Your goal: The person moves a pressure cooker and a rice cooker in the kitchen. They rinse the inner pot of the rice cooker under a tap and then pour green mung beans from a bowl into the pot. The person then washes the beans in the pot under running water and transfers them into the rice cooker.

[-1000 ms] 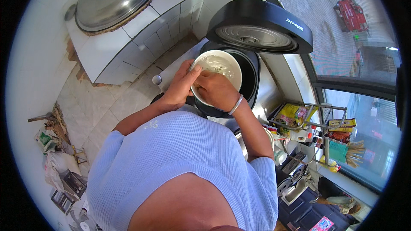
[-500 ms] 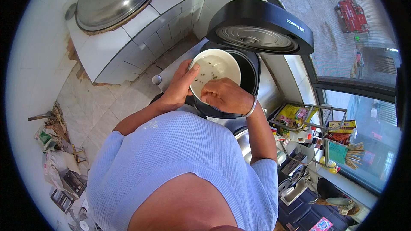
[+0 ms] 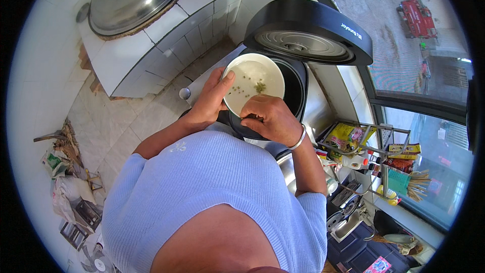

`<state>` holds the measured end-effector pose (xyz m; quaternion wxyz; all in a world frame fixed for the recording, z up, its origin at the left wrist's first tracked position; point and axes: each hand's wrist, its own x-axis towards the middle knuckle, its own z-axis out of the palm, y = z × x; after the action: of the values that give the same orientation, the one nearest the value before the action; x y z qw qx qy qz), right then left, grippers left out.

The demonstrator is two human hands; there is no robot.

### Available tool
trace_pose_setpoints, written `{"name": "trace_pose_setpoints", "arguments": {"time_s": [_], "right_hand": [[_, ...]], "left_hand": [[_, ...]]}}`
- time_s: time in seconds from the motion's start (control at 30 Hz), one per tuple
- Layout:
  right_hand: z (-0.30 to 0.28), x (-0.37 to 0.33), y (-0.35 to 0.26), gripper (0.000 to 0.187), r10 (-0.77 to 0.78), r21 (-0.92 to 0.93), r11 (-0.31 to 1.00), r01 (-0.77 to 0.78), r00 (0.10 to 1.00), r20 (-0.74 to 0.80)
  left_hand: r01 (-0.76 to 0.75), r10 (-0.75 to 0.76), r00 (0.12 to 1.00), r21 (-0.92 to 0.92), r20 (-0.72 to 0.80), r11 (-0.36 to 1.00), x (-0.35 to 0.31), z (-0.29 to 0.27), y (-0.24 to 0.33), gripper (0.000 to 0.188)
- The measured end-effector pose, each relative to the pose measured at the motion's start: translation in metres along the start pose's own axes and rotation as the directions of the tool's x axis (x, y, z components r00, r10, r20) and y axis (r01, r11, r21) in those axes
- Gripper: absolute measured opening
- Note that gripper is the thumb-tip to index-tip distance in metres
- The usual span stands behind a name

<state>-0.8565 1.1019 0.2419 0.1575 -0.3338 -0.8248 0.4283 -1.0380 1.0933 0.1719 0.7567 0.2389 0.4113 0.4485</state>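
A cream-white bowl (image 3: pixel 273 71) tilts over the open pot of a black rice cooker (image 3: pixel 296 88). My left hand (image 3: pixel 214 96) grips its left side, thumb over the rim and fingers underneath. Inside lie small green beans (image 3: pixel 259 87), some in a little clump and several scattered singly. At the bowl's near right rim is my right hand (image 3: pixel 273 116), a bracelet on its wrist, fingers curled in toward the thumb. Whatever those fingers hold, if anything, is hidden. The cooker's lid (image 3: pixel 308 33) stands raised behind the bowl.
A big metal wok lid (image 3: pixel 139 2) covers a tiled stove at the far left. To the right, a wire rack (image 3: pixel 364 144) carries packets, bottles and chopsticks beside the window. A metal counter (image 3: pixel 319 101) lies under the cooker.
My right hand has drawn back from inside the bowl to its near rim, turning slightly. The green clump now shows. The bowl has shifted slightly away from me.
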Motion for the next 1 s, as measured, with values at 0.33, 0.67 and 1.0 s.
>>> {"name": "trace_pose_setpoints", "arguments": {"time_s": [0.33, 0.67, 1.0], "right_hand": [[-0.006, -0.005, 0.002, 0.012, -0.010, 0.036, 0.999, 0.012, 0.999, -0.035], [-0.012, -0.045, 0.002, 0.014, 0.219, -0.004, 0.970, -0.243, 0.879, -0.424], [0.009, -0.051, 0.016, 0.018, 0.157, -0.271, 0.878, -0.394, 0.772, -0.616]], "left_hand": [[-0.014, 0.014, 1.000, 0.031, -0.005, 0.999, 0.006, -0.005, -0.009, 0.061], [-0.032, 0.032, 0.999, -0.001, -0.034, 0.999, 0.003, -0.002, 0.000, 0.059], [-0.017, 0.017, 1.000, -0.016, -0.015, 1.000, -0.001, -0.007, 0.001, 0.051]]}}
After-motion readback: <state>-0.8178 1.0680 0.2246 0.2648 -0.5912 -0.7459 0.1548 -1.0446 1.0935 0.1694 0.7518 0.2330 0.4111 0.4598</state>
